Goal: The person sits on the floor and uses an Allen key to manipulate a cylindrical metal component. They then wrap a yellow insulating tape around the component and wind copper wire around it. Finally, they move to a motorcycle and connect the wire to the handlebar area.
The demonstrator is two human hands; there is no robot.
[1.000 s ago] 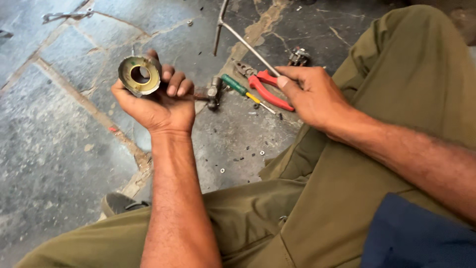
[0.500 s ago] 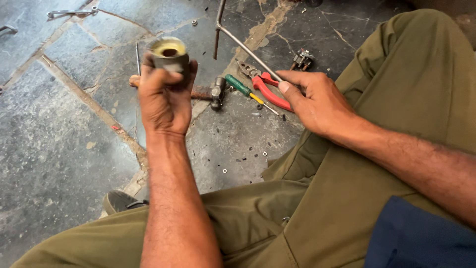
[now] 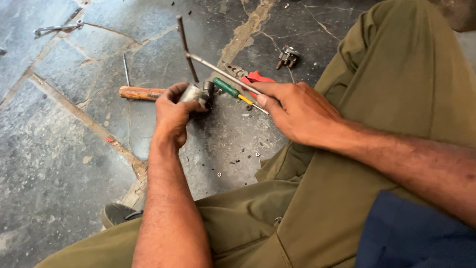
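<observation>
My left hand grips a round metal part and holds it low over the stone floor, close to a hammer with a wooden handle. My right hand rests palm down over red-handled pliers, its fingertips touching a green-handled screwdriver. A long thin metal rod runs just past the fingers. I cannot tell whether the right hand grips any of these tools.
A small metal fitting lies further back on the floor. A spanner sits at the far left. Small washers and nuts are scattered in front of my olive trouser leg. A dark shoe shows below.
My left hand turned the round metal part over and lowered it toward the floor by the hammer. The right hand stayed over the pliers and screwdriver.
</observation>
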